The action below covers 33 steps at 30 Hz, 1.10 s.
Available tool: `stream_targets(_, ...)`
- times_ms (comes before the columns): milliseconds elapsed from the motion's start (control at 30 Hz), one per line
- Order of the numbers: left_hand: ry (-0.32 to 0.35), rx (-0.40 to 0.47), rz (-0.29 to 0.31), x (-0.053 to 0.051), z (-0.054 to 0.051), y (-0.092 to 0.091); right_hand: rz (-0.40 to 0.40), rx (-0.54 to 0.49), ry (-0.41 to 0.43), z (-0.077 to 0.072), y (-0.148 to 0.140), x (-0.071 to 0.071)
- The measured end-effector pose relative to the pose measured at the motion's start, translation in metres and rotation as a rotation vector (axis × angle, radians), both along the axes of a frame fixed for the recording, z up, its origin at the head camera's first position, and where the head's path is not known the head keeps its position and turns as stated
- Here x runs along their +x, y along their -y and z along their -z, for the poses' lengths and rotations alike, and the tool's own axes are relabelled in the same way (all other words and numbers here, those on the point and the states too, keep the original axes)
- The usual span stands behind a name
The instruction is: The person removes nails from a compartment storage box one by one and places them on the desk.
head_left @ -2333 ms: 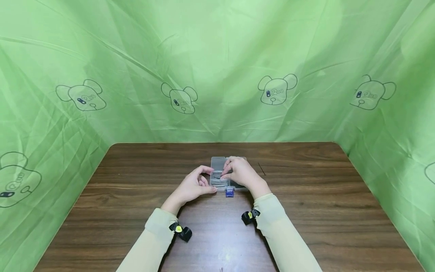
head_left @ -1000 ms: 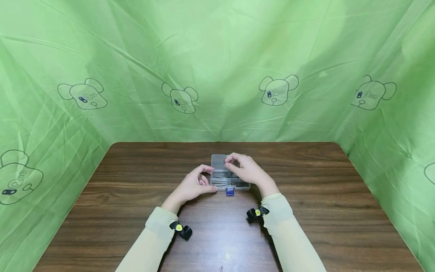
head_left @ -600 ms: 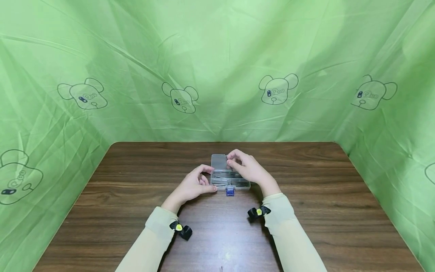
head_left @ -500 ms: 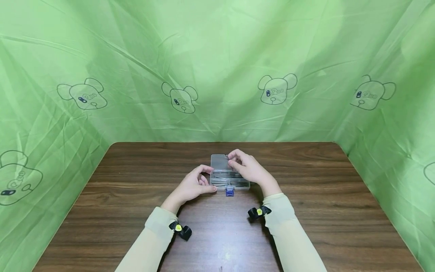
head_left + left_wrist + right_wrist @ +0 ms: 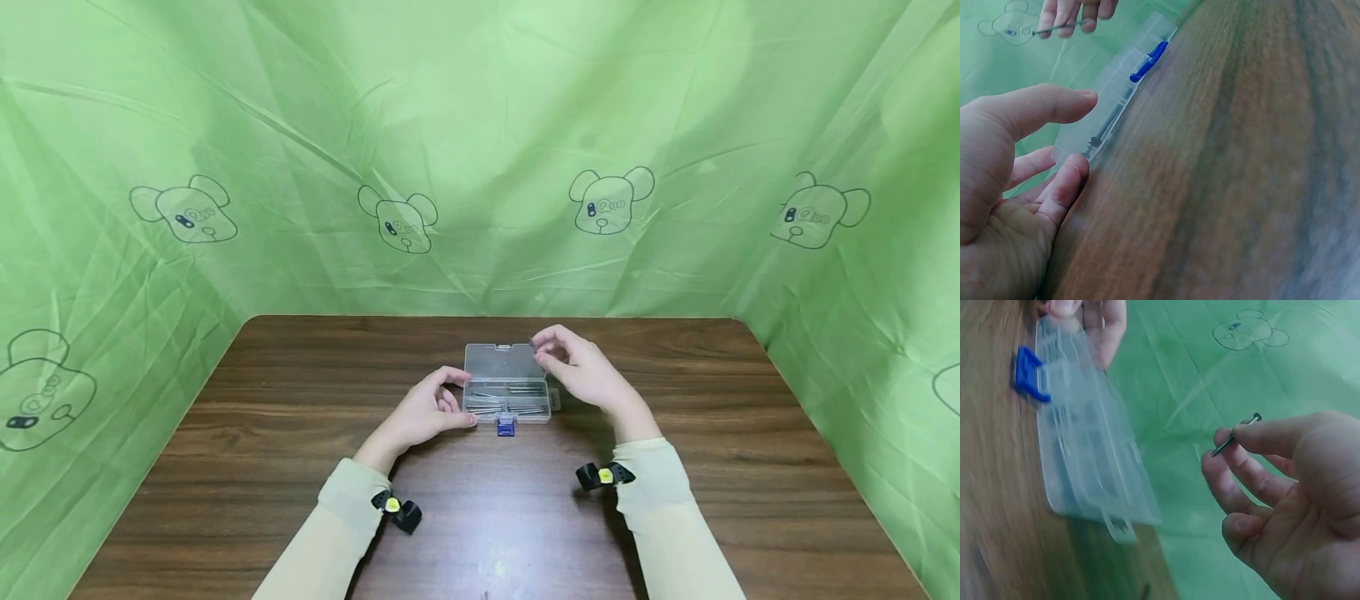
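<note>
R hand (image 5: 587, 375) has shifted toward 2 o'clock since the earlier frame, baring the R half of the clear hinged plastic lid (image 5: 501, 361) and the clear plastic hanging loop (image 5: 1124, 537) at 3 o'clock; L hand (image 5: 423, 415) pos. unchanged at 9 o'clock. Dial ref.: centre = shallow clear-plastic compartment box (image 5: 532, 419), flat on the dark-brown wood-grain table (image 5: 225, 433); person at 6 o'clock. R fingers: narrow pinch, thumb vs. fingertips, on slim dark-grey metal nail (image 5: 1225, 445). L fingers: thumb at near corner, forefinger at far corner, gripping box's L end. Handling (recommended): pinch nail mid-shank, light but firm, since a slim round shank would prob. roll in a loose grip; keep R fingers clear of lid, laid back to 12 o'clock; keep L-hand brace, as so light a box could slide if bumped. Appearance: nail is straight, w/ small flat head, held off the table at approx. 1 o'clock; true tilt can't be judged. Box carries more slim grey nails (image 5: 486, 410) in near and far compartments, exact qty. unclear. Blue plastic latch (image 5: 506, 427) projects at 6 o'clock.
</note>
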State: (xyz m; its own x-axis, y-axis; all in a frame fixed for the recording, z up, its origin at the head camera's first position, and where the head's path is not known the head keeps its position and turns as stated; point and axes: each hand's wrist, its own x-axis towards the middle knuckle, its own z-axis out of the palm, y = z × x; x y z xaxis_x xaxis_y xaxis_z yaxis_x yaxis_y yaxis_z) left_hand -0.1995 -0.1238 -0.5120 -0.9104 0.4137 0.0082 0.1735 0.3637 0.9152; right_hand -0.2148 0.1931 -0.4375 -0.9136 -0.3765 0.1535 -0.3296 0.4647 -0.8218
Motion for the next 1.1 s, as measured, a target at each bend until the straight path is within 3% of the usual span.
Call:
stream_targets(233,0.003,-0.013,-0.010,-0.001,-0.002,0.001,0.048,0.048,-0.028,-0.015,-0.020,0.002)
stream_targets(467,0.000,0.002,0.005,-0.001,0.000,0.000,0.122,0.073,-0.081,-0.014,-0.042,0.011)
stream_targets(600,-0.008,0.002,0.004,-0.002,-0.002,-0.001,0.194,0.105,-0.096,-0.008,-0.060,0.011)
stream_targets(767,-0.017,0.002,0.016,-0.002,-0.001,0.001,0.275,0.149,-0.089,0.010,-0.078,0.009)
stream_targets(967,-0.005,0.008,0.024,0.000,0.001,0.004,0.298,0.175,-0.019,0.034,-0.083,0.006)
stream_targets(1100,-0.008,0.012,0.028,0.002,0.001,0.005,0.297,0.151,0.046,0.042,-0.082,0.007)
